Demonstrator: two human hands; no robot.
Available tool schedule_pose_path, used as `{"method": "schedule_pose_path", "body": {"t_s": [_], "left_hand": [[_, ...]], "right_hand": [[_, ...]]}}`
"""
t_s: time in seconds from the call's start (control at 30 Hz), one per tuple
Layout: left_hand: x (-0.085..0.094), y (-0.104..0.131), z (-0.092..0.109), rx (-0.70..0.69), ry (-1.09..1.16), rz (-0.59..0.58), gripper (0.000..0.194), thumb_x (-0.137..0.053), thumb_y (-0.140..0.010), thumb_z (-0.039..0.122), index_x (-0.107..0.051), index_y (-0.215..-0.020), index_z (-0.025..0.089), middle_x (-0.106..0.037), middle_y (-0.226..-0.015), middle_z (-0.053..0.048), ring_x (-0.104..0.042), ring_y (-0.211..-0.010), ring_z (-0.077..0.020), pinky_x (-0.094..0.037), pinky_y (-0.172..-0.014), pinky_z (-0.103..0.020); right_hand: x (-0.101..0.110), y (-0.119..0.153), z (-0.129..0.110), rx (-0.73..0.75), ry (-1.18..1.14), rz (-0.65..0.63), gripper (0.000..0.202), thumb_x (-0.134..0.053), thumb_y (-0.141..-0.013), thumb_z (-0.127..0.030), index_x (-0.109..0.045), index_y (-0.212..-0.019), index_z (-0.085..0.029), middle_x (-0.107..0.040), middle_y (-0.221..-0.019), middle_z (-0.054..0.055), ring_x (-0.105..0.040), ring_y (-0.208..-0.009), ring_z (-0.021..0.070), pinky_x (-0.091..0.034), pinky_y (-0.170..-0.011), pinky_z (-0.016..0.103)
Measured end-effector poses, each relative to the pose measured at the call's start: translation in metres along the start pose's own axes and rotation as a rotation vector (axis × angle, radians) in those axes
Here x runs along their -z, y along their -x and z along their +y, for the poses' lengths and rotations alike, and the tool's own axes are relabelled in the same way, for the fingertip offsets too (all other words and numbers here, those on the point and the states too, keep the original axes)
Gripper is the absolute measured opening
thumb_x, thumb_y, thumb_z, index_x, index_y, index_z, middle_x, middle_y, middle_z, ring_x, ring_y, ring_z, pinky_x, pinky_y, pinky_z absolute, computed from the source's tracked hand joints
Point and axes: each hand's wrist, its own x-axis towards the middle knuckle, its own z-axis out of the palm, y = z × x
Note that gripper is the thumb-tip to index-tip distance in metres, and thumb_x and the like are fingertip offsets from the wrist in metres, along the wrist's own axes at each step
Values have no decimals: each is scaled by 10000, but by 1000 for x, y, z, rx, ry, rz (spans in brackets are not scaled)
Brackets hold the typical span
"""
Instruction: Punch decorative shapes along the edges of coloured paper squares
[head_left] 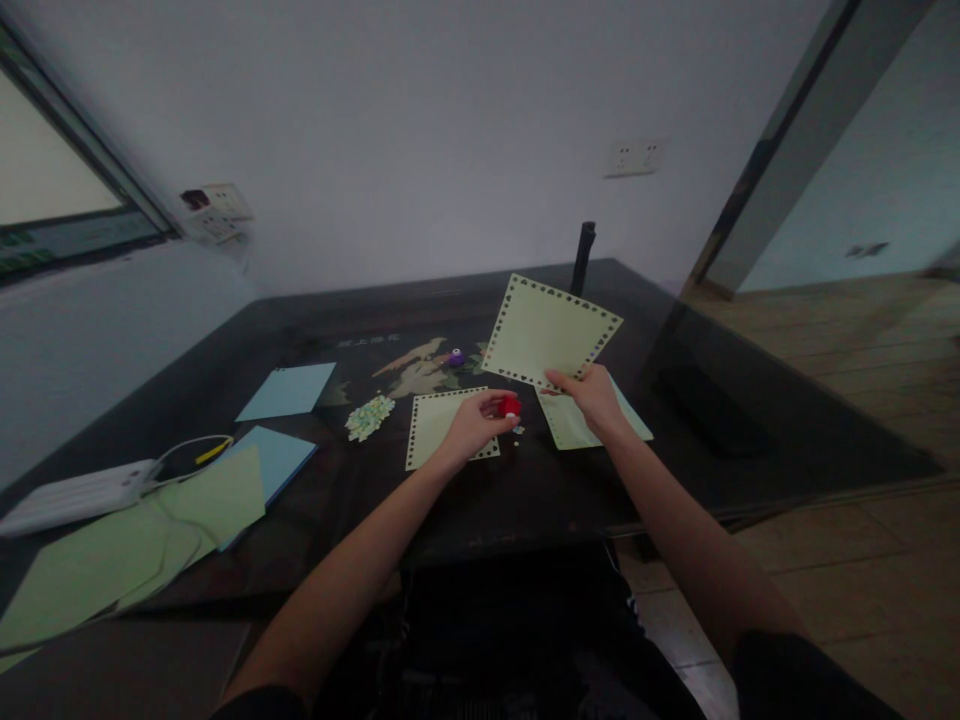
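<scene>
My left hand (pixel 474 425) is closed around a small red craft punch (pixel 510 407), just above the table. A few tiny paper bits lie beneath it. My right hand (pixel 589 392) pinches the lower edge of a pale yellow-green sheet (pixel 553 332), raised and tilted, with a row of dark punched holes along its edges. Under my left hand lies a second hole-edged sheet (pixel 431 425), partly covered. Another pale sheet (pixel 571 425) rests below my right hand, with a bluish sheet at its side. A purple punch (pixel 456 357) stands farther back on the table.
A heap of paper cut-outs (pixel 369 417) lies left of centre. Farther left are blue sheets (pixel 289 392), green sheets (pixel 135 550) and a white power strip (pixel 75 495) with a cable. A black upright post (pixel 583 258) stands at the back edge, near the wall.
</scene>
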Motion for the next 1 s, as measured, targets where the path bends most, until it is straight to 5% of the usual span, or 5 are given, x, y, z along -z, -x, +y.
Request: {"method": "schedule_pose_path", "body": {"t_s": [0.57, 0.8, 1.0], "left_hand": [[4, 7, -3, -524, -679, -243, 515, -461, -725, -22, -516, -1194, 183, -579, -1214, -86, -527, -1135, -178, -428, -989, -409], [4, 7, -2, -423, -622, -163, 433, -536, -715, 46, -539, -1126, 181, -618, -1104, -74, -579, -1011, -181, -466, -929, -387], [6, 3, -4, -222, -316, -24, 279, -616, -729, 190, -578, -1005, 166, -623, -1021, -71, -610, -906, -168, -530, -804, -341]], "right_hand": [[-4, 7, -10, 33, 108, 23, 399, -777, -533, -368, -682, -814, -100, -718, -873, 119, -661, -667, 197, -568, -657, 366], [-4, 7, -9, 47, 91, 11, 378, -758, -554, -353, -682, -841, -118, -716, -908, 107, -663, -705, 201, -564, -671, 371], [3, -3, -5, 41, -54, 42, 355, -735, -583, -341, -663, -870, -146, -718, -917, 84, -674, -691, 213, -570, -649, 366]]}}
